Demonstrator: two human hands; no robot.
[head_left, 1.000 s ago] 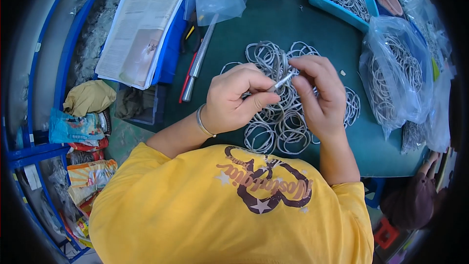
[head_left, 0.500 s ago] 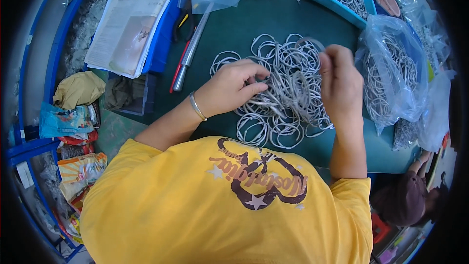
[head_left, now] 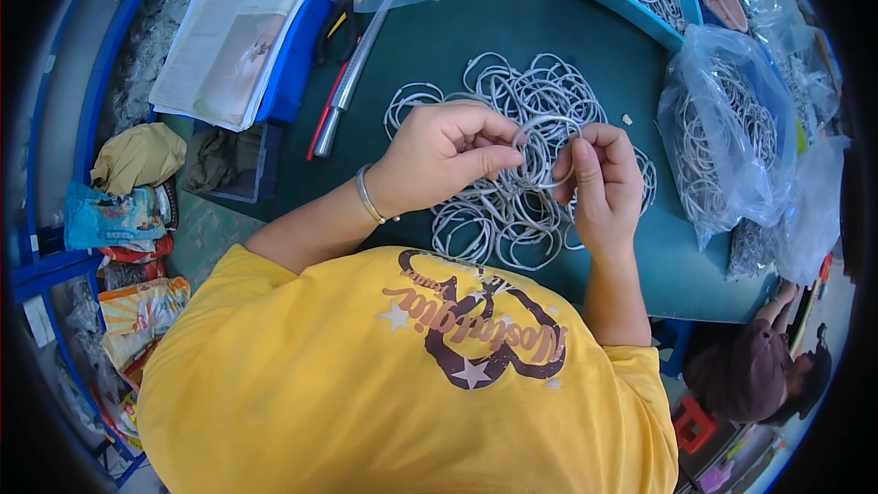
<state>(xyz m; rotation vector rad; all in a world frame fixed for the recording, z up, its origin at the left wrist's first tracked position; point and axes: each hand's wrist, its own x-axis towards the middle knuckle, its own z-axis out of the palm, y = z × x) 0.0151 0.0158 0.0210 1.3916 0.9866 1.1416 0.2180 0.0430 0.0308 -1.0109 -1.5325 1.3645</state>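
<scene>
a: what's nearest?
b: a yellow shirt (head_left: pixel 311 393), then the left hand (head_left: pixel 448 151) (a silver bracelet (head_left: pixel 368 197) sits at its wrist), thumb and fingertips brought close together.
a: holding anything?
b: can't tell; the tips are at the edge of a grey ring (head_left: pixel 549 120).
a: and the right hand (head_left: pixel 601 187)?
b: it pinches that ring between thumb and finger.
a: where's the ring?
b: between the hands, over a loose heap (head_left: pixel 549 84) of similar ones on the green table (head_left: pixel 425 41).
a: beyond?
b: a metal rod (head_left: pixel 355 73) lies left of the heap, a clear bag (head_left: pixel 722 137) of rings right, and farther off, a blue basin (head_left: pixel 629 13) holds more.
</scene>
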